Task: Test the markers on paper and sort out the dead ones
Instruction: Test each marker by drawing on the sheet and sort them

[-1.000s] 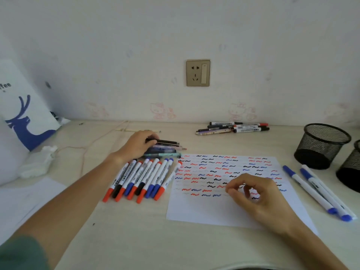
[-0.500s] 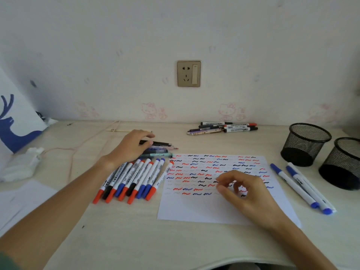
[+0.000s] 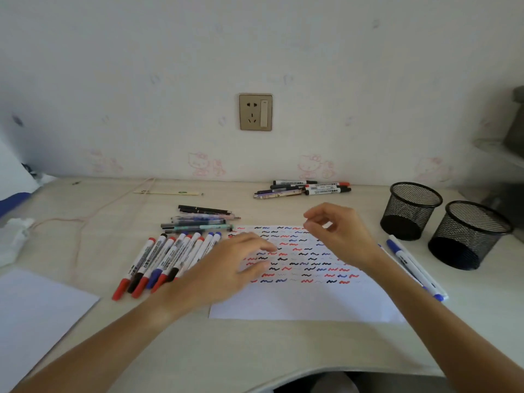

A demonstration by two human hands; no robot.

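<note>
desk (image 3: 255, 350): pale wood top against a white wall; everything for the task lies on it.
test paper (image 3: 306, 302): white sheet, centre. Upper two thirds filled with rows of short red, blue and black squiggles; lower strip blank.
mesh cups (image 3: 411, 211): two black wire pots, right rear, look empty. Likely sort bins, my guess.
marker row (image 3: 170, 256): capped red, black and blue markers fanned just left of the paper, touching one another.
pen stack (image 3: 201, 219): thinner pens piled behind the marker row, near the paper's top left corner.
far pile (image 3: 303, 188): more markers and pens at the wall, well apart from the rest.
blue pair (image 3: 411, 265): two blue-capped markers right of the paper, beside the cups.
left hand (image 3: 226, 268): fingers straight, blurred, over the paper's left edge and the near ends of the row. Holds nothing.
right hand (image 3: 340, 234): above the paper's top right, fingers loosely curled, thumb near forefinger. Nothing visible in the pinch.
step: looks like picking the next marker, judging from two free hands.
how to: take one from the row's end so the rest don't roll; steady the sheet with the left hand; scribble in the blank strip so a faint line shows.
text: printed barrel labels on the markers, too small to read. No brand legible.
</note>
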